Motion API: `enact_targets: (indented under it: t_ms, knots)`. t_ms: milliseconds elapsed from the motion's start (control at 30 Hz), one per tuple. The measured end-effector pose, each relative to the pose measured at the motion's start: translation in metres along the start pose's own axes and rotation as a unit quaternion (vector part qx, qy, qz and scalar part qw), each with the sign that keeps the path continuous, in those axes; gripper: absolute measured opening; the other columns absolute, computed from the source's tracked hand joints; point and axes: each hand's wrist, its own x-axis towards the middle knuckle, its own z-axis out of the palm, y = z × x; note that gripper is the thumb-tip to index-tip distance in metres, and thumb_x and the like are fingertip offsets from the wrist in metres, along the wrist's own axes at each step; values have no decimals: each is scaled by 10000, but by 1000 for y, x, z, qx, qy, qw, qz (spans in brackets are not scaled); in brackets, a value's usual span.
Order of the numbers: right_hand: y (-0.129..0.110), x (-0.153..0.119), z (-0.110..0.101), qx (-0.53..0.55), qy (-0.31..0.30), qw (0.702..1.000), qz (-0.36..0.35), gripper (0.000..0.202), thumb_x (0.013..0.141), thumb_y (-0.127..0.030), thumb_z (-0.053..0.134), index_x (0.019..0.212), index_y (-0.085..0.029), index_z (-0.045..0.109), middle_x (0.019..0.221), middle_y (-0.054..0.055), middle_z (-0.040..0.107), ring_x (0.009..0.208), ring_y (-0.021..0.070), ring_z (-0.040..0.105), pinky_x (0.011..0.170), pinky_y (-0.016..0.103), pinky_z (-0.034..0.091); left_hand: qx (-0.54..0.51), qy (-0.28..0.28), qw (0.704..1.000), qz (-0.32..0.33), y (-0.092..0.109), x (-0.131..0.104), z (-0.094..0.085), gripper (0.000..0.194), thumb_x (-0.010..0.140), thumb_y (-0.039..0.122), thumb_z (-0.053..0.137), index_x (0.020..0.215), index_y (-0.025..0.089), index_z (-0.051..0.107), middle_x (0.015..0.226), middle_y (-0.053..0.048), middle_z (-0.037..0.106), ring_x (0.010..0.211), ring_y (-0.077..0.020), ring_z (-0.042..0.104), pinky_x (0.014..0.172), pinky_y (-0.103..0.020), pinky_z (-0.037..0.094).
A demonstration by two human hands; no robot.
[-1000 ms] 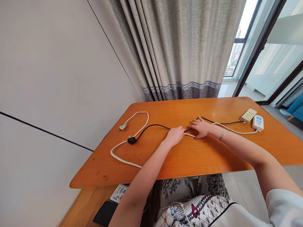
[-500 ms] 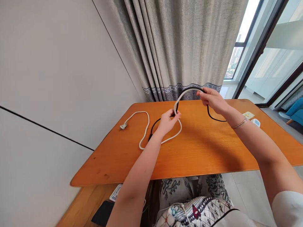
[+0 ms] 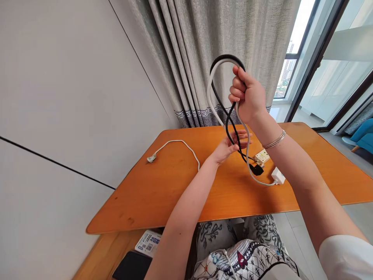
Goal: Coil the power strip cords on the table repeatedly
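My right hand is raised above the table, its fingers wrapped round a black cord and a white cord together. Both cords arch up in a loop left of the fist and cross lower down. Under the loop is my left hand, fingers stretched out, with the cords passing across its palm; whether it touches them I cannot tell. A black plug lies right of that hand, beside a cream socket block. The white cord runs to a white block; a white plug rests on the left.
The orange wooden table has a grey wall on its left and a grey curtain behind. Below its front left edge lie a black phone-like slab and a white printed box.
My right hand has risen and moved left, lifting the cords into a taller loop. My left hand has moved right and its fingers have spread. The blocks and black plug now show near the cords.
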Motion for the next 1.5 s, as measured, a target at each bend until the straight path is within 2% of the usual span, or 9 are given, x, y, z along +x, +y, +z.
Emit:
enact_targets:
  t_ms: [133,300,433,633,933,1033,1167,1367,1500]
  knots:
    - [-7,9,3,-7,10,1000,-29,358,977,-597,453,1048,-249,495,720,-39,201,538,76,329,489,169,295,43,-23,996,-75,-7,-1,14,668,664,462,897,1217,212,616,1099,-127,774,1106,-305,710,1028,-470,471]
    - [-28,19,3,-5,15,999,-41,272,1030,-492,389,1021,-245,502,720,-38,170,507,59,279,491,164,270,99,-27,982,-157,-46,-7,16,535,733,602,791,952,121,705,891,-151,778,918,-259,731,923,-429,508]
    - [-52,18,-9,-31,58,996,-63,191,980,-354,505,833,-232,518,674,-54,142,505,77,145,453,198,189,133,-15,968,-210,-64,-19,2,587,706,651,776,985,137,723,1020,-152,777,973,-239,709,883,-378,528]
    - [-73,16,-42,-118,91,985,-89,272,674,-294,758,613,-266,495,579,-67,145,534,116,75,475,281,97,148,-48,958,-240,-65,-28,-19,512,764,594,759,1010,146,749,1119,-138,757,1095,-246,681,1006,-388,495]
    - [-57,24,-25,-53,97,990,-89,225,707,-296,668,641,-275,454,600,-48,167,540,130,90,468,298,151,15,37,981,-189,-109,-9,-7,602,715,376,855,1221,222,569,1523,-156,513,1389,-301,520,1167,-464,368]
    - [-57,25,-18,-90,91,989,-79,264,723,-294,675,649,-278,421,576,-46,180,530,137,123,458,305,173,-28,29,980,-195,-109,-9,-4,621,703,189,800,1260,254,532,1573,-143,460,1409,-278,501,1194,-479,328]
    - [-58,26,-9,-154,85,980,-96,296,806,-186,605,644,-255,366,588,-64,229,528,109,143,470,271,196,-35,-19,975,-219,-109,-9,1,659,642,85,673,1273,251,573,1418,-114,627,1374,-258,526,1189,-474,313]
    - [-63,40,-11,-284,141,910,-269,382,762,110,547,634,-212,388,685,-67,403,599,60,298,562,201,319,-43,-122,964,-233,-98,-16,12,358,607,133,673,963,160,707,973,-89,768,1117,-270,670,1074,-414,408]
    - [-73,55,-45,-283,192,898,-279,372,751,156,501,686,-203,426,751,-61,477,619,53,340,573,184,329,-23,-87,966,-242,-75,-28,-1,216,702,293,780,830,154,675,744,-49,698,918,-234,700,917,-356,478]
